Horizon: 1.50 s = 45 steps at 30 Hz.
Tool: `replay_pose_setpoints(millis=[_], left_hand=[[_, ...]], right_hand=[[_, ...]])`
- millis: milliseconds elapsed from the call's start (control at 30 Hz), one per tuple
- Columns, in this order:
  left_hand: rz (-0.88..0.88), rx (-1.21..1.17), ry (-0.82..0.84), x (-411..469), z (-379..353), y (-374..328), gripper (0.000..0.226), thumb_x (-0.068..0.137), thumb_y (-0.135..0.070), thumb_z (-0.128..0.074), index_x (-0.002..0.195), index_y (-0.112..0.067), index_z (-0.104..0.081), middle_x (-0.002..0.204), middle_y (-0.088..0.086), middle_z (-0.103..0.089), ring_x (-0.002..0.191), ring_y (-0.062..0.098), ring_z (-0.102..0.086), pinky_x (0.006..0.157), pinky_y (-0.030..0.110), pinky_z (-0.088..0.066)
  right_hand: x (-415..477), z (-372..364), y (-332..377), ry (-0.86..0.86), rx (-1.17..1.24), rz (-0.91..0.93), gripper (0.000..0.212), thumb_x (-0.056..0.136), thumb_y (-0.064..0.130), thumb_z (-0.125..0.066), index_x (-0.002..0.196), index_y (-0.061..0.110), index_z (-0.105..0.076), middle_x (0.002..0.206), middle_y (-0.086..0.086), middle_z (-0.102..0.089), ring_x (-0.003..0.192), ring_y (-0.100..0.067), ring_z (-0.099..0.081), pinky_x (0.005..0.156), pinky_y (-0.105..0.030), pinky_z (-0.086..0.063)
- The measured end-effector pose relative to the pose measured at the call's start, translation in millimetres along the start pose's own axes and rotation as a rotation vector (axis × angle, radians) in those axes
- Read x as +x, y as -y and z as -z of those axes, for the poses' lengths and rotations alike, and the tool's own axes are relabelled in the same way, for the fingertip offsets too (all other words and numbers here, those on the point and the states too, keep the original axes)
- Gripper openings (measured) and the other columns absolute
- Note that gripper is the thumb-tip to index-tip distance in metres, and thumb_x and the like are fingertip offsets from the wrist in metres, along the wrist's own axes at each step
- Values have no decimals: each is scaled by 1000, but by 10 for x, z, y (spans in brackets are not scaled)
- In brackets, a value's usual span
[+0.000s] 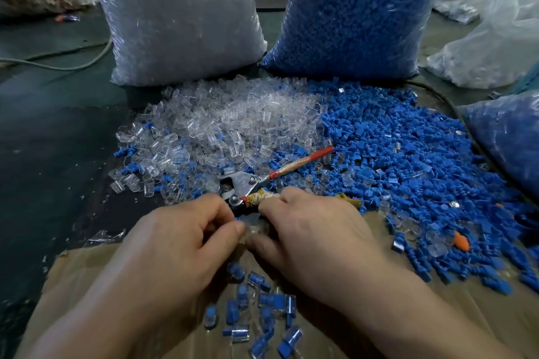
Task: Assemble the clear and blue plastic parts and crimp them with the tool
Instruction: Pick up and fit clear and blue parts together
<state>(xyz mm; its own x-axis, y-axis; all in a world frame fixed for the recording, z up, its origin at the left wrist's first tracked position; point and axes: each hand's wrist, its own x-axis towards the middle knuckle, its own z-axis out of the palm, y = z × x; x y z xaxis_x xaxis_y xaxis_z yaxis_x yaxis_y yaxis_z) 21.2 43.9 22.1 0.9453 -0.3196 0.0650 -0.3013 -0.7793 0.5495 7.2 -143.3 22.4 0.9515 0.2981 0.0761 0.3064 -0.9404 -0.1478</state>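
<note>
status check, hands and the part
Left hand and right hand both pinching a clear part between them. Crimp tool at fingertips, one handle under right fingers. Loose parts crowd the tool.

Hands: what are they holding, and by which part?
The left hand and right hand pinch a clear plastic part by its sides; the right also seems to grip the crimping tool by its cloth-wrapped handle.

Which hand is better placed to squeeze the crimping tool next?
The right hand. The wrapped handle of the crimping tool runs under its curled fingers, and the red handle points rightward. The left hand pinches the clear part beside the tool's head, so it should probably steady that.
</note>
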Motion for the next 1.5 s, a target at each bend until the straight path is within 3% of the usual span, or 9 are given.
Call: replay_pose_setpoints(millis=[200,400,567,667,767,900,1067,1300,1500], left_hand=[[-18,43,-37,18,-95,13,9,80,-52,-60,85,-44,-62,97,-36,-57,80,-8,-57,59,18,-45],[-105,-192,-168,-3,-139,-19,33,84,-41,-70,112,-54,-59,105,-29,-63,83,-3,-63,59,16,-49],[-157,-367,-202,15,-167,-21,34,77,-45,-68,110,-54,-64,103,-19,-70,84,11,-70,65,33,-60],[-109,-470,-270,-11,-189,-28,20,77,-54,-70,96,-47,-69,92,-12,-73,78,13,-72,62,40,-62],[-8,-443,-292,-39,-178,-56,25,70,-63,-66,89,-47,-68,79,-19,-71,67,1,-68,44,20,-53],[43,-416,-249,-54,-183,-118,33,62,-65,-55,88,-48,-66,79,-21,-69,75,2,-65,53,25,-49],[52,-391,-166,-55,-171,-154,35,61,-64,-53,89,-48,-65,79,-23,-68,75,-1,-65,42,22,-49],[50,-408,-137,-43,-176,-164,19,69,-49,-66,88,-47,-65,81,-21,-69,77,-1,-64,66,3,-48],[71,-387,-137,-52,-171,-191,28,63,-59,-57,88,-49,-65,79,-22,-68,75,-3,-64,62,0,-46]], right_hand=[[15,7,-5,-37,107,22,28,100,50,-33,101,28,-51,87,9,-44,74,-18,-48,62,-36,-41],[-31,24,-28,-98,688,-150,9,92,45,-59,97,38,-59,83,17,-65,76,1,-59,64,-26,-50],[-51,104,7,46,1247,-209,8,96,30,-61,95,35,-54,73,5,-71,56,-17,-67,51,-38,-55],[-60,109,-6,45,989,-165,14,95,50,-53,104,43,-45,79,17,-70,62,-3,-66,56,-28,-53],[-81,170,-213,-126,347,-217,43,84,71,-31,116,44,-43,89,23,-59,78,5,-58,70,-21,-53],[-95,328,-686,-52,-147,-530,75,78,81,-32,133,32,-39,124,4,-48,112,-20,-45,89,-38,-44],[4,165,-736,100,-157,-525,80,78,85,-23,135,30,-36,123,-2,-51,115,-28,-48,83,-43,-43],[96,101,-721,-16,-102,-397,47,91,70,-32,115,35,-54,95,8,-47,79,-18,-50,48,-29,-22],[126,56,-755,-157,60,-286,20,96,49,-48,98,32,-59,88,10,-49,74,-14,-52,57,-32,-35]])
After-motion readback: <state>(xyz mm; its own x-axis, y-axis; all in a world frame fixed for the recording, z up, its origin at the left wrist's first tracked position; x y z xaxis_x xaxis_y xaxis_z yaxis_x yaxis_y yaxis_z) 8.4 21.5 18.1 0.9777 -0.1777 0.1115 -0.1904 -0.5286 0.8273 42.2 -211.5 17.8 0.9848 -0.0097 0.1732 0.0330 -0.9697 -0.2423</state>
